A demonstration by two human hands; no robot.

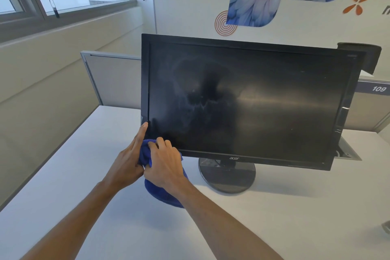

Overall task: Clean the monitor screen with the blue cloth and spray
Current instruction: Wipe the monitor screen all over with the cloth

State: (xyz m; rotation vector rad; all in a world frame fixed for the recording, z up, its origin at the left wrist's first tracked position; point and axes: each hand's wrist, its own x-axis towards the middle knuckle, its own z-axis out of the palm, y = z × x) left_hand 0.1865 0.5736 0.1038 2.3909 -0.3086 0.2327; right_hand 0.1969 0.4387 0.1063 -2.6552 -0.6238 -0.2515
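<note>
- Head view: blue cloth (164,193) is half hidden between both hands at the lower left corner of the monitor (242,99); no spray bottle can be made out
- Right hand (166,164) curls around the cloth; left hand (128,162) pinches it, forefinger straight on the bezel
- Dark screen is streaked and smeared
- Bezel reads "acer"; partition tag (378,88) reads "109"
</note>
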